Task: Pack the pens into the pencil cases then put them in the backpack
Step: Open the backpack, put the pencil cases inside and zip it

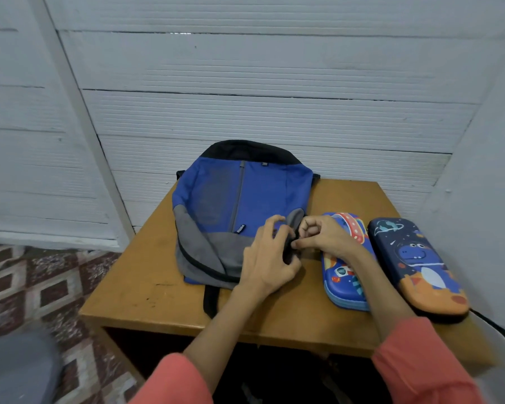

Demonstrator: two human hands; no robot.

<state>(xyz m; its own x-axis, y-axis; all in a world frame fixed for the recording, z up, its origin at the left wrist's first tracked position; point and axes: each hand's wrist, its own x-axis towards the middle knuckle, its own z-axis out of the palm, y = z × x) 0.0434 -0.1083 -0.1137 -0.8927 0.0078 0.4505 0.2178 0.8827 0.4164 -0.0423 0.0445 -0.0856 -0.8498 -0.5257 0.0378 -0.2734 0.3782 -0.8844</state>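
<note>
Both hands are working the blue backpack (245, 199) zipper at its right edge.
Our right hand (321, 237) is pinching the pull; our left hand (270, 258) is clamping fabric; the rocket pencil case (344, 275) is lying at three o'clock.

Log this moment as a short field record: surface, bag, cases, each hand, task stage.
surface: wooden table
bag: blue and grey backpack lying flat on the table
cases: rocket pencil case and dinosaur pencil case, both shut, side by side right of the bag
left hand: left hand pressing on the bag's near right corner
right hand: right hand pinching something at that corner, likely the zipper
task stage: no pens visible; cases not yet in the bag
</note>
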